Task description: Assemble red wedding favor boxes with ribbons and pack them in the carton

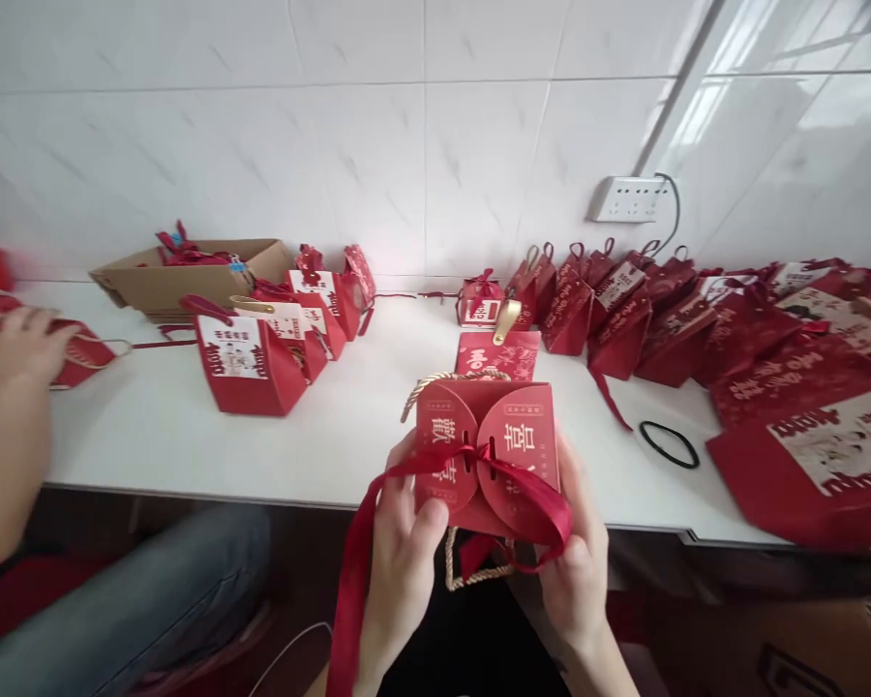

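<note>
Between my two hands is a red gift box (442, 407) with rounded top flaps and gold characters, held just off the table's front edge. My left hand (405, 552) grips its left side, thumb on the top. On the right side my right hand (573, 552) is closed round the box. A dark red ribbon (359, 547) is threaded through slots in the flaps and knotted in the middle; one long end hangs over my left wrist, another loops by my right thumb. Gold twisted rope handles (479, 579) stick out at the near and far sides.
Red gift boxes (243, 373) stand at left beside a cardboard box (181, 276) of ribbons. Many more boxes (570, 300) crowd the right side, near a black elastic loop (669, 444). A co-worker's hand (18, 353) rests on a red box at far left. A power strip (628, 199) is on the wall.
</note>
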Available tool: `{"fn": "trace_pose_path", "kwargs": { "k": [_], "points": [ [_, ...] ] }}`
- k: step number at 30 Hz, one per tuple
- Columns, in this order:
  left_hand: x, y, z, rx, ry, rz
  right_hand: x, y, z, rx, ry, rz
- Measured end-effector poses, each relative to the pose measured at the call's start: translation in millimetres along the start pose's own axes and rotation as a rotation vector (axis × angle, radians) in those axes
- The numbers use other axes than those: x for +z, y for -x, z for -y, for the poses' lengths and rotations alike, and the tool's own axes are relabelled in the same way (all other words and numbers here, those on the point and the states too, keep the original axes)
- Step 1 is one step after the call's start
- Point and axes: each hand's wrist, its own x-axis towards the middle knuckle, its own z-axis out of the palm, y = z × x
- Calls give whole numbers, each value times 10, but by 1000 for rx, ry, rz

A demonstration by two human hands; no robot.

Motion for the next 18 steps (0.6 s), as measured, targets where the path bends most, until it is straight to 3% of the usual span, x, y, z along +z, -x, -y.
{"fn": "trace_pose_path", "kwargs": {
  "k": [2,6,11,18],
  "points": [
    [32,-4,-20,91,-89,74,-55,67,-22,112,-64,4],
    [108,-26,-92,213,-220,71,-62,114,5,274,-202,21],
    [88,21,-74,260,-378,93,-63,97,15,285,-263,-5],
    [115,80,-159,307,-541,82,-146,128,-50,275,-2,21]
  ]
}}
